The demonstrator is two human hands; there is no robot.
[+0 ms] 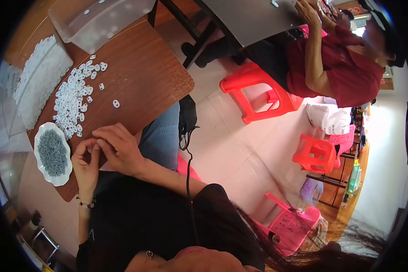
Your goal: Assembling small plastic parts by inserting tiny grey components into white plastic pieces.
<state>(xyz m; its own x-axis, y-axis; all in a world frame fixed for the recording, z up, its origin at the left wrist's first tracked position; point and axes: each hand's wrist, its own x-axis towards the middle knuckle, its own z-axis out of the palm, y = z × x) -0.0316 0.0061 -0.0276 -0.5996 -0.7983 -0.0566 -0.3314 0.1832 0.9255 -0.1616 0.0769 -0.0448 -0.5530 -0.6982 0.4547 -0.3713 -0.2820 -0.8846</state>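
My left hand (86, 167) and my right hand (123, 153) meet at the near edge of the brown table (143, 68). Fingertips of both are pinched together, and whatever lies between them is hidden or too small to make out. Beside my left hand stands a white scalloped dish (60, 182) full of small grey screws (53, 152). Just beyond my hands spreads a loose pile of small white plastic pieces (71, 100), oval with two holes each. One such white piece (116, 104) lies apart, to the right of the pile.
A clear bag (43, 84) packed with white pieces sits at the left. Behind the pile is a translucent bin (97, 31). At a dark table (254, 20), a person in a red shirt (344, 68) works. Red stools (258, 88) and a pink chair (294, 226) stand to the right.
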